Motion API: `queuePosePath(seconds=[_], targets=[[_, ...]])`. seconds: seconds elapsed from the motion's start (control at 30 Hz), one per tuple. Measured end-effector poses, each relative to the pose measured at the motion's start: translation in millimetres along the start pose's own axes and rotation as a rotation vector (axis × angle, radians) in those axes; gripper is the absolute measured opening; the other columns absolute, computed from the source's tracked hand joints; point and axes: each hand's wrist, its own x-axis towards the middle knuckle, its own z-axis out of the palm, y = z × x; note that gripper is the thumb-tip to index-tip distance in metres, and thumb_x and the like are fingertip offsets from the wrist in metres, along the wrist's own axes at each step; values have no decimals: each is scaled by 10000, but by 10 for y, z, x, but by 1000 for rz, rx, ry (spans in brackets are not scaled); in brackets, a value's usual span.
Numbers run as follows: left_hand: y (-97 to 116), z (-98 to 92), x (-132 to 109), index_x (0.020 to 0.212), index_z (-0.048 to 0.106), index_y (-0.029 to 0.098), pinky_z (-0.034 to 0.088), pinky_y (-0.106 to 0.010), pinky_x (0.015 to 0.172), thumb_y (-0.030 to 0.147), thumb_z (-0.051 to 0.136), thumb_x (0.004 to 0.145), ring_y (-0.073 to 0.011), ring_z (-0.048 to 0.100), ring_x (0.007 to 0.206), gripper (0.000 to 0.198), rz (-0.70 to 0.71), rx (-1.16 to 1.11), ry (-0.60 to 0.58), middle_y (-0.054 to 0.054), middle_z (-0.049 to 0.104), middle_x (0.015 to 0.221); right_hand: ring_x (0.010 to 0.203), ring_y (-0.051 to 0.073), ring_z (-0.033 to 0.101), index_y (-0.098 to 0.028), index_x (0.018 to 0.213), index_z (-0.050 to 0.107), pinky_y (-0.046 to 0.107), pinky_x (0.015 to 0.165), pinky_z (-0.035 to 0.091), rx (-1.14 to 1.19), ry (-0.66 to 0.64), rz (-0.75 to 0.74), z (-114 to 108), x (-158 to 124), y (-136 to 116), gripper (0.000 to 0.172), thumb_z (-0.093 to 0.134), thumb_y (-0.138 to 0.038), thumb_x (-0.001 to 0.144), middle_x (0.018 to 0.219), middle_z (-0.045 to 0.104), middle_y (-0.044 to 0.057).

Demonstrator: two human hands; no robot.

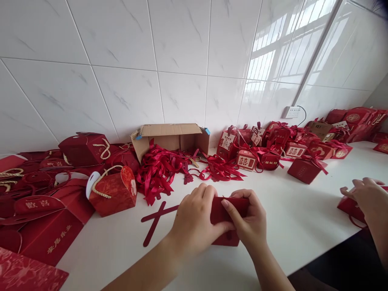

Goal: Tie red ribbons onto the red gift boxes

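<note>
While our left hand [194,222] and right hand [251,228] both clasp the small red box [226,239] above the white table [291,226], we see crossed red strips [156,222] just beside.

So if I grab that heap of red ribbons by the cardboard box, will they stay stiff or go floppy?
Probably floppy: the ribbons lie in loose curls and loops. They look thin, so likely very light. They seem tangled together, so lifting one might drag others along.
</note>
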Motion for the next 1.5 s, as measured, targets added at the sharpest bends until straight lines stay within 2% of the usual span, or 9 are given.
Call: queuePosePath(seconds=[0.23,0.33,0.47,0.7,0.87,1.0,1.1,1.37,1.5], targets=[[-53,31,-23,1054,432,194,492,-356,757,158,601,788,-248,581,958,318,127,19,176,-82,573,1039,696,148,572,-207,839,493,265,576,485,25,122,-307,-78,-13,-26,199,667,-132,776,756,571,6],[-57,-173,-49,1151,397,220,495,-294,675,180,553,837,-195,623,854,353,60,-121,40,-39,620,997,698,156,568,-205,863,490,279,573,470,45,116,-369,-172,15,-73,224,653,-83,768,754,570,13],[-70,-506,-122,804,504,231,421,-236,549,242,456,923,-132,581,647,129,22,-109,-182,40,606,744,714,160,566,-191,891,492,290,586,464,74,72,-421,-269,19,-100,267,639,-19,750,769,568,26],[-64,-865,-315,932,561,237,461,-168,658,72,563,860,-78,575,675,180,461,-230,159,44,600,769,693,164,571,-184,920,506,334,602,494,136,-161,-511,-322,-107,-221,310,634,16,721,782,579,34],[39,-674,-239,905,554,247,502,-149,585,50,644,798,-76,589,713,242,339,-708,358,32,584,865,651,159,563,-176,904,512,361,600,503,215,-198,-555,-275,-178,-441,219,642,-62,770,748,581,38],[50,-560,-145,855,658,190,538,-176,717,103,638,822,-97,627,805,95,290,-795,-45,-12,629,909,621,144,555,-170,893,508,335,576,502,264,-200,-561,-239,-181,-532,159,636,-116,816,723,573,33],[36,-594,-131,978,690,158,521,-212,866,28,495,871,-134,645,964,258,342,-804,-285,-56,680,1018,628,143,554,-167,892,510,337,592,507,271,-203,-562,-247,-176,-543,154,635,-114,819,721,570,32],[10,-638,-188,937,745,266,491,-233,919,107,608,833,-166,582,1108,234,279,-712,-294,-31,608,1179,651,145,564,-165,907,517,339,624,496,274,-207,-530,-282,-155,-513,198,633,-56,790,745,577,29],[59,-594,-191,996,741,330,517,-191,781,194,608,861,-103,645,846,233,85,-731,-239,1,679,956,668,151,567,-174,918,508,349,648,501,267,-197,-470,-273,-164,-485,235,635,-39,772,765,574,30]])
